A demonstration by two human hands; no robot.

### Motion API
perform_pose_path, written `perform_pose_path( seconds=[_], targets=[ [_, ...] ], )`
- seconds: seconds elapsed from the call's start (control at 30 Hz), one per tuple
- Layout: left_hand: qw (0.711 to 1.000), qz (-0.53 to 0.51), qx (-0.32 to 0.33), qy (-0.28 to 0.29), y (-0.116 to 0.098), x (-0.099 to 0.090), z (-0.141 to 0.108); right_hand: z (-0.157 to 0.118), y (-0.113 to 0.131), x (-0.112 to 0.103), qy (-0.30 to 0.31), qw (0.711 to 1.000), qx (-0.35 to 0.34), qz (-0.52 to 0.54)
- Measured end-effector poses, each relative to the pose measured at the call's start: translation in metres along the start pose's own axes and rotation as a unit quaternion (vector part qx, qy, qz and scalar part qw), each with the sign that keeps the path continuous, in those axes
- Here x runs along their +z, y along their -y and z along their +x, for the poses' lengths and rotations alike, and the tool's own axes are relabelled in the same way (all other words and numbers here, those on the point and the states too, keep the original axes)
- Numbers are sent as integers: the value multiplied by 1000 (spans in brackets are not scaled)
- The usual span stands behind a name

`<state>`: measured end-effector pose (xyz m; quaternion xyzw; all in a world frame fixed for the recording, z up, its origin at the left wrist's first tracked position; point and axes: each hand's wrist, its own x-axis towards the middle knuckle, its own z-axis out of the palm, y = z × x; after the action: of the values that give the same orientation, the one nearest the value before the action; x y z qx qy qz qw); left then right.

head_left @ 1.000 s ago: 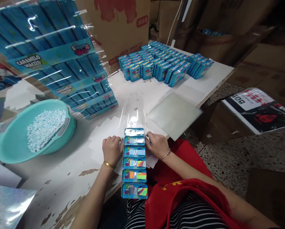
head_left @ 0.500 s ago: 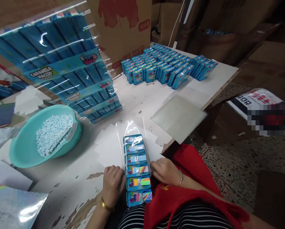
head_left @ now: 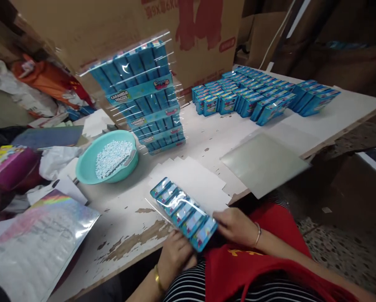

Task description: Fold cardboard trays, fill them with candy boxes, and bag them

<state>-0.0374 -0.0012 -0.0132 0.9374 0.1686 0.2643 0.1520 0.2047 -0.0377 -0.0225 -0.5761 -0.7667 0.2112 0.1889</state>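
Wrapped pack: a row of six blue boxes under shiny clear film lay aslant, its far end over the white sheets and its near end reaching past the front of the table, above the lap.
Right grip: the right hand pinched the row's near right corner between thumb and fingers.
Left grip: the left hand was curled at the near left edge of the row; whether it pinched the film or merely braced the boxes could not be told.
Slip risk: with both hands at the near end, the far end could have swung or sagged if that hold had loosened; slick film would have been the likely cause.
Drop risk: a lost pinch might have let the near end tip into the lap, since it overhung the edge.
Knock risk: a wide leftward swing might have caught the teal basin of small pale pieces or the tall wrapped stack behind it.
Right edge: a translucent sheet overhung the table's side, so a brushing elbow could have shifted it.
Room: the widest stretch lay straight ahead, between the wrapped stack and the standing boxes; the worn front strip gave less.
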Motion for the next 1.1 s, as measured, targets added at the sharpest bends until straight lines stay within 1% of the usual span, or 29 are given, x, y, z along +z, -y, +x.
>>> perform_pose_path(
  seconds=[0.1,0.13,0.2,0.23,0.27,0.3,0.33,0.37,0.4,0.43,0.47,0.5,0.53,0.57,0.6,0.63,0.67,0.77,0.83,1.03,1.1],
  targets=[
    [998,25,-51,-14,-19,24,63,20,-32,-30,-95,987,117,48],
    [998,33,-56,-3,-24,32,81,26,-44,-38,-126,979,143,70],
    [999,22,-35,22,-33,42,107,32,-66,-50,-184,956,195,117],
    [1000,5,-25,17,-34,42,113,32,-74,-53,-214,939,220,152],
    [1000,-12,-24,-9,-32,39,114,30,-79,-54,-246,917,245,198],
    [997,-23,-43,-59,-27,31,111,27,-81,-53,-275,889,266,254],
    [988,-27,-78,-130,-17,22,104,22,-80,-51,-296,858,278,313],
    [968,-16,-137,-209,-5,12,96,18,-76,-48,-308,832,281,366],
    [936,-4,-207,-286,10,2,87,13,-71,-44,-311,816,276,402],
    [901,-20,-286,-325,25,-6,79,10,-64,-40,-311,810,266,419],
    [869,-70,-358,-335,39,-11,72,8,-57,-37,-314,813,253,420],
    [839,-142,-414,-323,51,-13,66,7,-51,-34,-320,817,242,414],
    [813,-217,-454,-293,60,-13,62,7,-46,-32,-330,818,235,407],
    [794,-281,-473,-260,66,-11,59,8,-43,-30,-341,815,234,407],
    [783,-323,-479,-232,69,-8,58,9,-41,-28,-348,807,235,415],
    [782,-343,-476,-211,70,-5,58,10,-41,-27,-351,797,238,430],
    [786,-347,-470,-201,68,-2,58,11,-41,-26,-351,787,241,447],
    [801,-340,-455,-188,61,-1,62,13,-44,-27,-352,755,250,493],
    [802,-348,-450,-181,57,-3,64,14,-45,-30,-350,742,259,511],
    [795,-358,-444,-204,57,-8,72,19,-47,-42,-337,721,261,546],
    [795,-362,-443,-202,58,-8,75,21,-49,-44,-336,717,261,552]
  ],
)
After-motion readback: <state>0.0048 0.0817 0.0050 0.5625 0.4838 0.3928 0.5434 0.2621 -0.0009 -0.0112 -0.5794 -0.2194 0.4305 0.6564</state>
